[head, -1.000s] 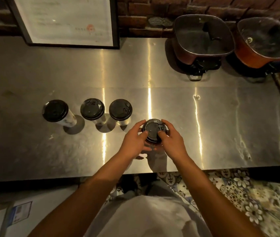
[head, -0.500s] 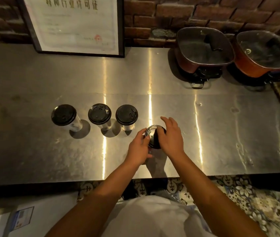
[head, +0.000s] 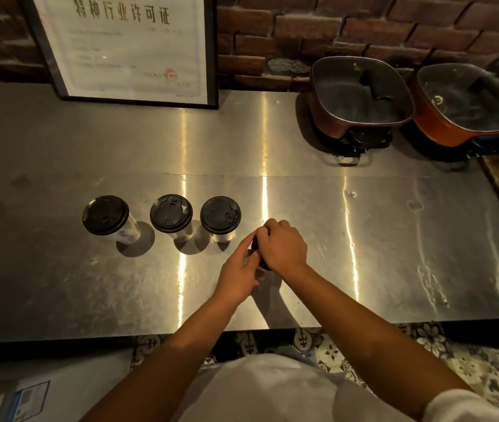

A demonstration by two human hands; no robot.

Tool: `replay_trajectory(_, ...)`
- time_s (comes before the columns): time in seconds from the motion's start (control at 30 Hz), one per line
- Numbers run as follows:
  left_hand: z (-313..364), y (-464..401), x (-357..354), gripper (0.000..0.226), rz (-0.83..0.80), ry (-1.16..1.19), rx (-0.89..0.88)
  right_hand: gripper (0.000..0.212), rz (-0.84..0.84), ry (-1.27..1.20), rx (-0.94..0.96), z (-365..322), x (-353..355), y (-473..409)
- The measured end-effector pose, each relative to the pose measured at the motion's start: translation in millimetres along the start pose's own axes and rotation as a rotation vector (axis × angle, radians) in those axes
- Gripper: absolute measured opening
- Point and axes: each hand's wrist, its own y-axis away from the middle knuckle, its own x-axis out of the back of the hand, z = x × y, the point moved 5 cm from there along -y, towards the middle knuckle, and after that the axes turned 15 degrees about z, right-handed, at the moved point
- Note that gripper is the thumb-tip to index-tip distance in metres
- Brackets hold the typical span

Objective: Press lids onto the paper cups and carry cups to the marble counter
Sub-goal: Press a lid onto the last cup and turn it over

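Stainless-steel table (head: 394, 239) carries four paper cups, all standing upright. Three white paper cups with black plastic lids already seated stand in a row at left: first (head: 105, 215), second (head: 171, 213), third (head: 220, 215). The fourth cup (head: 261, 265) stands just right of that row, directly beneath both hands, its long axis vertical. Only a sliver of its black lid (head: 254, 245) shows. Right hand (head: 284, 246) lies palm-down over the lid, fingers curled around the rim, covering nearly all of it. Left hand (head: 237, 274) is closed against the cup's near-left side, apparently steadying the wall. Judgement: pressing is in progress, and the force must go straight down the cup's axis. Seating of the lid cannot be confirmed. No marble counter is visible. Two lidded red pans (head: 360, 95) sit far right, well apart.
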Motion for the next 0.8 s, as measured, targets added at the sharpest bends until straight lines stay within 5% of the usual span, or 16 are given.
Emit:
replay_trajectory(0.2,1,4,-2,0.047,-0.013,0.017,0.003,0.046,0.047,0.023,0.079,10,-5,3)
replay_trajectory(0.4,-3,9,-7,0.048,0.016,0.077,0.053,0.044,-0.370,-0.029,0.032,10,-12,-20)
replay_trajectory(0.57,-7,5,-6,0.047,0.021,0.055,0.017,0.037,0.080,0.047,0.055,8,-7,4)
replay_trajectory(0.8,-5,5,-6,0.047,0.020,0.069,0.048,0.040,0.022,0.022,0.084,9,-4,-3)
